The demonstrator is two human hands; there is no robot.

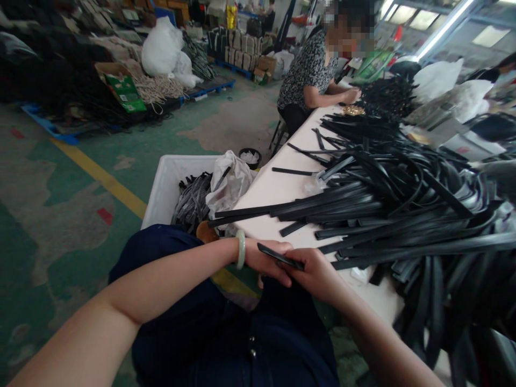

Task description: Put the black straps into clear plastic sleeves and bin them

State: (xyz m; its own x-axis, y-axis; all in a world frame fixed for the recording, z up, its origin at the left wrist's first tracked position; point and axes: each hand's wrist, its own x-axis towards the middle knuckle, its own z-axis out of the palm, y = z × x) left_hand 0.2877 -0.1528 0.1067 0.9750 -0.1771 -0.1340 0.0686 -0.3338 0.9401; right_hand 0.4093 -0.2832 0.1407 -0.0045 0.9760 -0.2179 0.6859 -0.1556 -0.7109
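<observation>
Above my lap, at the table's near edge, my two hands meet over a short length of black strap (274,252). My right hand (316,271) is closed, pinching the strap between thumb and fingers. From the other side comes my left hand (264,262), with a pale green bangle (241,250) at the wrist. Its fingers bend around the strap near the right fingertips, partly hidden. Just beyond my hands, a large pile of black straps (363,199) spreads over the white table (262,196), many ends pointing left and some hanging over the near right edge.
A white bin (163,183) with dark strips and a whitish sack (229,180) stands left of the table. At the far end a co-worker (308,75) sits near small gold-coloured pieces (352,110). Loaded blue pallets (68,137) stand on the green floor behind.
</observation>
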